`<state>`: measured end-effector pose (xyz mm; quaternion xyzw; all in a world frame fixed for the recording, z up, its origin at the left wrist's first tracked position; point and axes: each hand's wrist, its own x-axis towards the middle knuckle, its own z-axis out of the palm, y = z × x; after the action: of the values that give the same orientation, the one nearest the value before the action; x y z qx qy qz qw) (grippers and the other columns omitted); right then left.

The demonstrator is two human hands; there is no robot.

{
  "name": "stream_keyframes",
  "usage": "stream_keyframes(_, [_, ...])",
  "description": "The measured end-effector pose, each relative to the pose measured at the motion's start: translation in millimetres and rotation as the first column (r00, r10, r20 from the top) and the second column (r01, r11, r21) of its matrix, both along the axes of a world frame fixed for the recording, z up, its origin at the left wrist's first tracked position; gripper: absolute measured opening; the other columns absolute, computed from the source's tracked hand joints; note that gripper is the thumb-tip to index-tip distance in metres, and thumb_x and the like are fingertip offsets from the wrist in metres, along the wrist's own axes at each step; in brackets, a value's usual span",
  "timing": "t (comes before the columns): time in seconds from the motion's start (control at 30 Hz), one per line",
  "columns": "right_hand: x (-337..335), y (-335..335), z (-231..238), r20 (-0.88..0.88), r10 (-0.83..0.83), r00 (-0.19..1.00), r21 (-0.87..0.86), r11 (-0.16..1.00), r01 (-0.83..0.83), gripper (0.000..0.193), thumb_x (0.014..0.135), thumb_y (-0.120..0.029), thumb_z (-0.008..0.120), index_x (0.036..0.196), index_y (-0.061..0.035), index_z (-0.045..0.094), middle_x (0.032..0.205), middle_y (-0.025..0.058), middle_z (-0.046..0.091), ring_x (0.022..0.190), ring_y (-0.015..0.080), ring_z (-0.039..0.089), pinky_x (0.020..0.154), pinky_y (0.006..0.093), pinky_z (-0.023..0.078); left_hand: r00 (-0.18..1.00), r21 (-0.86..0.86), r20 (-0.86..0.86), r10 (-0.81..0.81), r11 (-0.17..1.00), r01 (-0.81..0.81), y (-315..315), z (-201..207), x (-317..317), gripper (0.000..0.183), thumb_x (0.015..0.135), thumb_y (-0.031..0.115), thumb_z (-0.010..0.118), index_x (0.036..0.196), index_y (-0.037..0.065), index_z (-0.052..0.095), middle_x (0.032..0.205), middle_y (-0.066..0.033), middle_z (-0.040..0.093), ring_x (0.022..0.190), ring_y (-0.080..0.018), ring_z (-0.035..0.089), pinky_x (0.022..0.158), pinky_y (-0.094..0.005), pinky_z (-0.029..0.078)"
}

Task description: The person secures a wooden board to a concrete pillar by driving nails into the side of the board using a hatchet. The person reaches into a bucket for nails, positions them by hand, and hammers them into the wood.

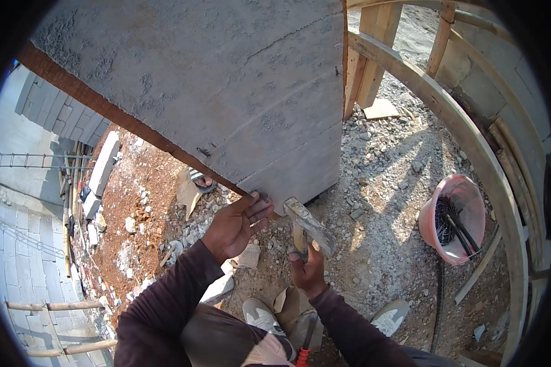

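A large grey panel [245,92] with a rough, cement-streaked face and a brown edge fills the upper middle. At its lower corner is my left hand [236,226], thumb and forefinger drawn together against the brown edge. Whatever lies between those fingertips is too small to make out. My right hand [309,269] is closed around the handle of a hammer [311,226], just right of the left hand. The hammer's pale, worn head is raised close to the panel's bottom edge, with a small gap visible.
Beyond the panel's left edge show another person's fingers [204,181]. To the right stands a pink bucket [428,214] holding dark nails and rods. A curved wooden beam [471,137] arcs along the right side. Rubble covers the ground; a red-handled tool [303,356] is near my feet.
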<state>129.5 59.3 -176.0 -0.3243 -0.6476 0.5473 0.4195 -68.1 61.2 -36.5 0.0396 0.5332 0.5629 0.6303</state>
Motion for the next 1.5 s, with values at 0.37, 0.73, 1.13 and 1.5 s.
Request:
stream_keyframes(0.37, [9,-25,11,0.056,-0.19,0.98,0.01,0.982,0.189,0.034,0.089,-0.026,0.067,0.104,0.0035,0.059,0.084,0.02,0.066,0.078,0.0389,0.066,0.065,0.0395,0.052,0.15,0.145,-0.983,0.101,0.937,0.317,11,-8,-54,0.107,0.067,0.037,0.088,0.138,-0.008,0.022,0.137,-0.0235,0.037,0.126,-0.0324,0.042,0.106,-0.0435,0.035])
stream_keyframes(0.73, [-33,-75,5,0.145,-0.276,0.95,-0.111,0.95,0.292,0.043,0.093,-0.029,0.058,0.117,0.0061,0.053,0.087,0.0225,0.065,0.08,0.0402,0.066,0.069,0.0398,0.051,0.27,0.241,-0.952,0.145,0.899,0.365,30,-26,-55,0.054,0.079,0.013,0.079,0.119,-0.006,0.049,0.115,-0.0138,0.058,0.103,-0.0204,0.056,0.093,-0.0336,0.043])
stream_keyframes(1.13, [-79,-109,7,0.014,-0.493,0.87,-0.448,0.774,0.446,0.038,0.097,-0.032,0.049,0.103,0.0047,0.052,0.064,0.0186,0.054,0.057,0.0357,0.058,0.054,0.0417,0.042,0.385,0.401,-0.884,0.266,0.854,0.331,33,-29,-41,0.075,0.083,0.014,0.075,0.139,-0.002,0.027,0.135,-0.0163,0.044,0.119,-0.0239,0.047,0.104,-0.0364,0.036])
stream_keyframes(1.5, [-70,-115,20,-0.032,-0.501,0.865,-0.509,0.753,0.417,0.036,0.1,-0.034,0.046,0.097,0.0002,0.053,0.06,0.0095,0.053,0.051,0.0223,0.055,0.052,0.0358,0.041,0.369,0.434,-0.881,0.295,0.815,0.384,35,-26,-38,0.085,0.085,0.015,0.073,0.145,-0.001,0.014,0.145,-0.0186,0.03,0.129,-0.0266,0.037,0.11,-0.0399,0.03])
